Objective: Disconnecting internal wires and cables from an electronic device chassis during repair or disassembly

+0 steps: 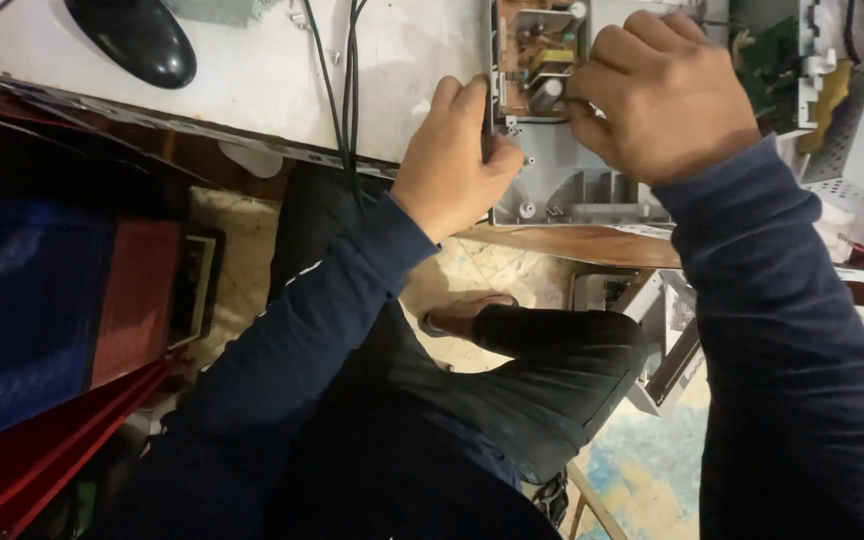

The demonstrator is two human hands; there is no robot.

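A grey plastic device casing (577, 190) lies at the near edge of the white worktop, with a brown circuit board (532, 50) mounted inside it. My left hand (455, 155) grips the casing's left wall, fingers curled over its rim. My right hand (664, 92) is closed over the board's right side, fingertips pressed among the components near a round capacitor (549, 92). What the right fingers pinch is hidden. Both arms wear dark blue sleeves.
A black computer mouse (137, 38) lies at the worktop's far left, and black cables (349, 80) run across the white surface (252, 80). Metal parts and another green board (772, 60) crowd the right. Below the edge are my legs, a foot (462, 312) and blue-red crates (42, 320).
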